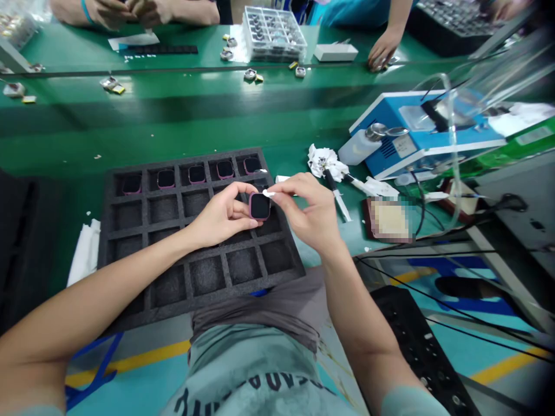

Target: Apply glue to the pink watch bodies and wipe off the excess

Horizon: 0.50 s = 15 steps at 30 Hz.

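My left hand [228,215] holds a small square watch case [260,206] with a black face and a purple-pink rim, above the right part of a black foam tray [186,293]. Pinched in my right hand [310,209] is a small piece of white tissue [268,193], touching the top right edge of the case. Several similar cases lie in the tray's back row, among them one at the left [132,184] and one in the middle [196,174]. The other visible compartments hold nothing that I can make out.
Right of the tray lie a syringe [340,199], crumpled tissue [323,160], a white bottle [358,147] and a blue machine [427,133] with cables. Across the green bench, a clear parts box [274,33] stands between other people's hands. White tissue [85,249] lies at the left.
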Each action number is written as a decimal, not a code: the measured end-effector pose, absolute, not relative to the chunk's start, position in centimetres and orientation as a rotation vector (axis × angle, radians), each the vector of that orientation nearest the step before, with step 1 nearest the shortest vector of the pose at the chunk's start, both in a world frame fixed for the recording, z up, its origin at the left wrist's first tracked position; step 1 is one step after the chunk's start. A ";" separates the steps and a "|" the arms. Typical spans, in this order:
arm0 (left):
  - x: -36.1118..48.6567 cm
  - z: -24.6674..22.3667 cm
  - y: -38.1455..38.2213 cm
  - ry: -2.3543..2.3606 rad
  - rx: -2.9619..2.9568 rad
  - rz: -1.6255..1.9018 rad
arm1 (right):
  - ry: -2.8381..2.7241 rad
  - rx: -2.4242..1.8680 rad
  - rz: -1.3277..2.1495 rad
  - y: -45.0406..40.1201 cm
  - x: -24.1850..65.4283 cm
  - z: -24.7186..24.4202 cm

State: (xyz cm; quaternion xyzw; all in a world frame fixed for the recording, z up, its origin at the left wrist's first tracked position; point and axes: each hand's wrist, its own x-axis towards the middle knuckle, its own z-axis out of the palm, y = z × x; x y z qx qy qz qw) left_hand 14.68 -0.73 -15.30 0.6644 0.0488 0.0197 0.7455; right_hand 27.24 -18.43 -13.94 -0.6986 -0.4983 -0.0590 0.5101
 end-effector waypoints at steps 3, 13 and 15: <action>14.6 -15.3 -0.6 0.122 1.463 0.071 | -1.258 -1.670 -0.070 -18.0 26.9 -15.0; 14.8 -15.2 -0.4 0.154 1.401 0.106 | -1.116 -1.706 -0.107 -21.5 24.9 -15.4; 14.9 -15.1 -0.4 0.157 1.403 0.091 | -1.135 -1.714 -0.148 -20.8 24.9 -15.3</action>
